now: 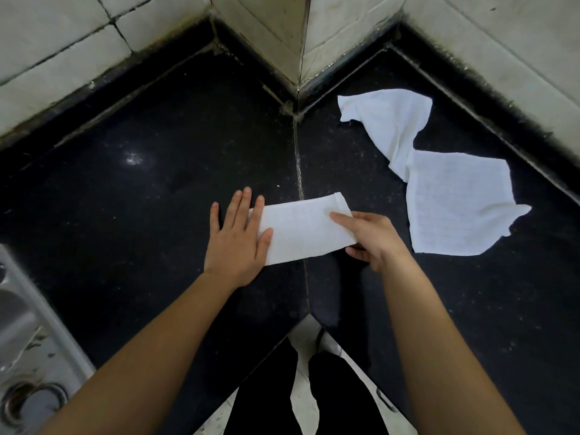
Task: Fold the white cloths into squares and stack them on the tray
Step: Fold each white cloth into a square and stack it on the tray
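One folded cloth [301, 230] under both hands, on black corner countertop [141, 199].
Steel sink [28, 340] at near left; left hand [237, 243] lies flat, fingers straight, pressing the left end of the folded cloth; right hand [373, 240] pinches the right end, index on top, thumb seemingly underneath but mostly hidden; cloth is a long strip across the countertop seam; farther right, well apart, flat cloth [455, 208] with crumpled cloth [389, 124] touching its far corner; tiled wall [62, 58] behind.

Folded cloth [306, 232] lies centre of the counter [141, 199], left hand [237, 243] flat on its left end, right hand [370, 240] pinching its right end; off right, nearer cloth [455, 208] touches farther cloth [389, 120] behind it; sink [28, 334] at near left
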A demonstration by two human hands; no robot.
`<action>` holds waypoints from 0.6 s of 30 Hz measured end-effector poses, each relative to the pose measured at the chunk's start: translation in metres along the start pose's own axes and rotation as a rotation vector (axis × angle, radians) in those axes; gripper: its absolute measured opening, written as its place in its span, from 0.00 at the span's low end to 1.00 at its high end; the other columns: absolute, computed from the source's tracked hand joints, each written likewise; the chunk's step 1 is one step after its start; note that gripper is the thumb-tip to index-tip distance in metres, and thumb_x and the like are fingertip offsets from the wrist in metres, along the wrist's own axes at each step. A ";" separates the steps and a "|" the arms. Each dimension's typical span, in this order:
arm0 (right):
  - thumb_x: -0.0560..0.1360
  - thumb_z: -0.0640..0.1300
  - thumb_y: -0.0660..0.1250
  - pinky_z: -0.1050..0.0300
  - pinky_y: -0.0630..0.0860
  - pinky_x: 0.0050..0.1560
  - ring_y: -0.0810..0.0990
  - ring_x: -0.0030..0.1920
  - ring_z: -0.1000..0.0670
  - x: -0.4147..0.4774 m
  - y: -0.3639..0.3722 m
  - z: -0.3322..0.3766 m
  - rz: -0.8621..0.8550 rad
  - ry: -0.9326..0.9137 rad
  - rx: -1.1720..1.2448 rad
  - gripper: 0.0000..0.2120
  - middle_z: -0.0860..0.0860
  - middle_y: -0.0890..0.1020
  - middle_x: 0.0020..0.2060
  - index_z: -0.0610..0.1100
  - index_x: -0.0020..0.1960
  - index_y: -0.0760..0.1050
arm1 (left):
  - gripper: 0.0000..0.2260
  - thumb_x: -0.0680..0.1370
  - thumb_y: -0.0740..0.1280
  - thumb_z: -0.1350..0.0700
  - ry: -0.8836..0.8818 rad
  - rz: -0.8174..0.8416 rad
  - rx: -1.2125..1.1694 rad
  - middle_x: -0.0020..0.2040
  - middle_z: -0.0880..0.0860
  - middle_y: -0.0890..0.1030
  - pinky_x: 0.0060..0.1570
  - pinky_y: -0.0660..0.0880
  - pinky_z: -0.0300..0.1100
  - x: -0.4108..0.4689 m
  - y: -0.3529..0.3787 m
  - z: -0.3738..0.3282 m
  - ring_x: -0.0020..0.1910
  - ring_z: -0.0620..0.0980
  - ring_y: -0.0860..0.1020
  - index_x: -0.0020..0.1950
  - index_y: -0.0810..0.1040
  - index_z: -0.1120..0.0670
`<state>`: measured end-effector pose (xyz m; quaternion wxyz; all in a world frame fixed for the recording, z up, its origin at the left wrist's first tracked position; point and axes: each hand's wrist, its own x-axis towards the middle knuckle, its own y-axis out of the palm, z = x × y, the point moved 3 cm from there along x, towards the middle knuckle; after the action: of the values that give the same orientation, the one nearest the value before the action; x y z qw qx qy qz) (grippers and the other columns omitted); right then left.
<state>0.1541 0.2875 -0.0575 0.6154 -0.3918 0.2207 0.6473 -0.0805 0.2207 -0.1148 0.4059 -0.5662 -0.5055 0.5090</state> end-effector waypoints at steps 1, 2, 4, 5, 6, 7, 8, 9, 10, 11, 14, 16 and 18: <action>0.73 0.53 0.76 0.59 0.80 0.41 0.83 0.46 0.52 0.000 0.000 0.000 -0.002 0.008 0.044 0.12 0.52 0.85 0.46 0.47 0.51 0.81 | 0.30 0.83 0.42 0.41 0.002 -0.003 -0.005 0.82 0.56 0.49 0.77 0.44 0.62 0.000 0.000 0.000 0.81 0.52 0.45 0.82 0.50 0.53; 0.73 0.54 0.76 0.60 0.80 0.40 0.83 0.45 0.53 0.001 0.000 0.000 -0.022 0.004 0.068 0.13 0.52 0.85 0.45 0.47 0.51 0.82 | 0.30 0.83 0.42 0.41 0.004 -0.006 -0.006 0.82 0.56 0.49 0.77 0.44 0.62 0.000 0.000 0.001 0.81 0.52 0.45 0.82 0.51 0.53; 0.73 0.54 0.75 0.60 0.79 0.37 0.83 0.43 0.54 0.005 -0.001 -0.002 -0.097 -0.024 0.047 0.13 0.52 0.85 0.44 0.46 0.51 0.82 | 0.29 0.83 0.42 0.41 0.008 -0.010 0.000 0.82 0.56 0.49 0.77 0.45 0.62 0.000 0.001 0.001 0.81 0.52 0.45 0.82 0.51 0.53; 0.73 0.54 0.75 0.60 0.79 0.37 0.83 0.43 0.53 0.008 0.000 -0.004 -0.137 -0.046 0.011 0.13 0.52 0.86 0.44 0.47 0.51 0.83 | 0.29 0.83 0.42 0.41 0.007 -0.008 0.002 0.82 0.56 0.49 0.77 0.45 0.62 -0.001 0.001 0.001 0.81 0.52 0.45 0.82 0.50 0.54; 0.73 0.54 0.75 0.59 0.80 0.37 0.84 0.44 0.53 0.010 0.000 -0.005 -0.176 -0.071 -0.023 0.12 0.52 0.86 0.44 0.48 0.50 0.83 | 0.30 0.83 0.41 0.41 0.007 -0.004 0.004 0.82 0.56 0.48 0.77 0.45 0.61 0.000 0.001 0.000 0.81 0.52 0.44 0.82 0.50 0.54; 0.72 0.53 0.76 0.58 0.81 0.39 0.85 0.45 0.52 0.012 0.000 -0.007 -0.204 -0.091 -0.035 0.11 0.51 0.86 0.45 0.49 0.50 0.83 | 0.30 0.83 0.41 0.41 0.005 0.002 0.007 0.82 0.56 0.47 0.77 0.44 0.61 0.000 0.001 0.000 0.81 0.52 0.44 0.82 0.49 0.53; 0.72 0.52 0.76 0.56 0.82 0.41 0.85 0.46 0.51 0.012 0.001 -0.008 -0.211 -0.102 -0.012 0.10 0.51 0.86 0.46 0.48 0.49 0.83 | 0.30 0.83 0.40 0.41 0.001 0.010 0.007 0.82 0.56 0.46 0.77 0.43 0.61 0.000 0.001 0.000 0.81 0.52 0.43 0.82 0.49 0.53; 0.72 0.49 0.77 0.55 0.83 0.44 0.85 0.46 0.50 0.011 0.002 -0.009 -0.201 -0.099 0.039 0.09 0.50 0.86 0.47 0.48 0.50 0.82 | 0.30 0.82 0.39 0.40 0.003 0.019 -0.005 0.82 0.55 0.45 0.77 0.43 0.61 0.000 0.000 0.000 0.81 0.51 0.41 0.82 0.48 0.53; 0.72 0.47 0.77 0.55 0.83 0.45 0.85 0.47 0.50 0.009 0.002 -0.010 -0.181 -0.087 0.102 0.10 0.49 0.86 0.48 0.47 0.51 0.82 | 0.31 0.82 0.39 0.40 0.010 0.026 -0.035 0.82 0.55 0.43 0.77 0.41 0.60 0.000 -0.002 -0.001 0.80 0.50 0.39 0.82 0.47 0.53; 0.72 0.46 0.77 0.55 0.82 0.46 0.85 0.47 0.50 0.006 0.002 -0.009 -0.156 -0.070 0.166 0.11 0.49 0.86 0.48 0.46 0.53 0.82 | 0.31 0.82 0.39 0.39 0.018 0.028 -0.085 0.82 0.55 0.40 0.77 0.40 0.59 -0.001 -0.003 0.000 0.80 0.50 0.37 0.82 0.45 0.53; 0.71 0.46 0.78 0.52 0.83 0.52 0.85 0.50 0.49 -0.006 0.004 -0.005 -0.078 -0.028 0.322 0.15 0.48 0.86 0.49 0.43 0.56 0.81 | 0.30 0.82 0.42 0.40 -0.028 -0.066 -0.339 0.81 0.54 0.38 0.78 0.37 0.52 -0.007 -0.018 0.013 0.79 0.48 0.34 0.82 0.44 0.53; 0.73 0.46 0.76 0.55 0.82 0.48 0.85 0.49 0.51 -0.015 0.009 0.002 -0.069 -0.082 0.334 0.12 0.50 0.86 0.48 0.44 0.55 0.82 | 0.28 0.84 0.45 0.45 -0.112 -0.187 -0.362 0.82 0.55 0.44 0.78 0.41 0.53 -0.016 -0.025 0.033 0.80 0.49 0.39 0.82 0.49 0.55; 0.75 0.45 0.74 0.60 0.80 0.45 0.85 0.46 0.55 -0.025 0.020 0.012 -0.136 -0.244 0.223 0.08 0.53 0.86 0.45 0.48 0.54 0.83 | 0.26 0.83 0.47 0.49 -0.185 -0.256 -0.280 0.82 0.57 0.51 0.78 0.46 0.56 -0.030 -0.023 0.055 0.81 0.53 0.46 0.81 0.55 0.57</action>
<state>0.1303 0.2778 -0.0350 0.7197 -0.2537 0.1878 0.6184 -0.1371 0.1921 -0.0959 0.3364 -0.4993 -0.6743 0.4277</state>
